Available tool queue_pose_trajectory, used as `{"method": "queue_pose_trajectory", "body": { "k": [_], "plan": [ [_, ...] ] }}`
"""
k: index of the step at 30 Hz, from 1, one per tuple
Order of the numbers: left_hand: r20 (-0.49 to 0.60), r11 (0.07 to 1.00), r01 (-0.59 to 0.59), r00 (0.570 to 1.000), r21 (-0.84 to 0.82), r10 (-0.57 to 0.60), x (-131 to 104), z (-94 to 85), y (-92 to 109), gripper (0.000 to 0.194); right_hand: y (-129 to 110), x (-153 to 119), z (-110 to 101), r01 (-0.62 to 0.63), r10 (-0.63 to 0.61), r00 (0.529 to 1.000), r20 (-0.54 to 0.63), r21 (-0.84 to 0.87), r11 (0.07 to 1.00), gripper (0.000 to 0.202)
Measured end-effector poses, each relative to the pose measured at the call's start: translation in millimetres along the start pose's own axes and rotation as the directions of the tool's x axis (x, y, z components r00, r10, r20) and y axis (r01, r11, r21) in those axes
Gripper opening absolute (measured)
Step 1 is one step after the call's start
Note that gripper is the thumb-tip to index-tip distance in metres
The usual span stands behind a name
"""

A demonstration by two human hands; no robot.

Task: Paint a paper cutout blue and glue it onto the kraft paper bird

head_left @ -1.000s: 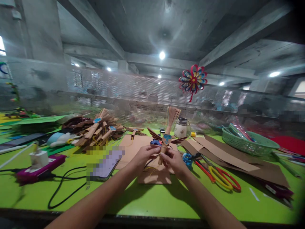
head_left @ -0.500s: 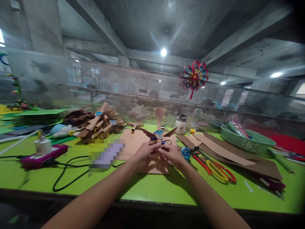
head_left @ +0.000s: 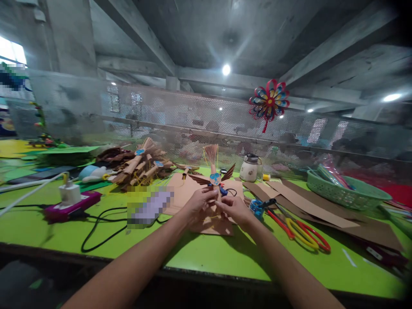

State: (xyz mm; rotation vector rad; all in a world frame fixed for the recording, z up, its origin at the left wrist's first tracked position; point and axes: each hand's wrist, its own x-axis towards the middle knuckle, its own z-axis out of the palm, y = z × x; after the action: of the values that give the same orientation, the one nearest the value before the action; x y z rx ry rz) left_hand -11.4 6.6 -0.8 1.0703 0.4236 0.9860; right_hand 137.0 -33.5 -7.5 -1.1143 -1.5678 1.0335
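Observation:
Upright between my hands is a brown paper bird (head_left: 214, 179) with a pleated fan tail on top, pleated wings at its sides and a blue-patterned disc in the middle. My left hand (head_left: 202, 205) has its fingers closed on the lower part of the bird. From the other side my right hand (head_left: 234, 209) pinches the same lower part with thumb and fingertips. The bird's lower end is partly hidden by my fingers. Beneath it lie sheets of brown card (head_left: 212, 227) on the green table (head_left: 189, 259).
Left stand a purple power strip (head_left: 72, 206) with cables and a pile of similar paper birds (head_left: 141, 165). On the right are a blue jar (head_left: 256, 209), scissors (head_left: 302, 234), brown card strips (head_left: 309, 206) and a green basket (head_left: 349, 193). A white bottle (head_left: 250, 168) stands behind.
The bird has tilted, its fan tail leaning slightly left and its right wing raised. Both hands keep their hold. The whole view has shifted a little to the left.

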Motion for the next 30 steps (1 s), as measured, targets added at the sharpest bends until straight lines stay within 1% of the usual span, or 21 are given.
{"method": "queue_pose_trajectory", "body": {
  "k": [3, 8, 13, 20, 27, 30],
  "plan": [
    [0.004, 1.000, -0.019, 1.000, -0.006, 0.019, 1.1, -0.7, 1.1, 0.032, -2.7, -2.0, 1.6, -0.004, 0.003, 1.000, 0.021, 0.039, 0.999, 0.045],
    [-0.022, 0.999, -0.034, 0.999, 0.008, 0.034, -0.3, 1.8, 4.3, 0.034, -3.3, -3.1, 4.0, -0.023, 0.022, 0.999, 0.032, 0.029, 0.999, 0.046],
    [-0.064, 0.998, -0.059, 0.996, 0.014, 0.059, -2.7, 5.2, 11.4, 0.031, -1.9, -3.7, 7.3, -0.067, 0.063, 0.996, 0.065, 0.058, 0.996, 0.046],
    [-0.122, 0.995, -0.104, 0.987, 0.005, 0.104, -0.7, 2.6, 14.4, 0.029, 0.2, -5.1, 12.1, -0.084, 0.070, 0.990, 0.120, 0.113, 0.990, 0.045],
    [-0.137, 0.995, -0.103, 0.985, 0.013, 0.104, -1.3, 3.7, 17.9, 0.022, 2.6, -4.3, 9.0, -0.035, 0.021, 0.992, 0.127, 0.111, 0.993, 0.044],
    [-0.141, 0.994, -0.110, 0.984, 0.022, 0.112, -1.6, 4.7, 19.9, 0.020, 0.6, -5.4, 8.2, -0.041, 0.026, 0.990, 0.138, 0.106, 0.994, 0.043]
  ]
}}
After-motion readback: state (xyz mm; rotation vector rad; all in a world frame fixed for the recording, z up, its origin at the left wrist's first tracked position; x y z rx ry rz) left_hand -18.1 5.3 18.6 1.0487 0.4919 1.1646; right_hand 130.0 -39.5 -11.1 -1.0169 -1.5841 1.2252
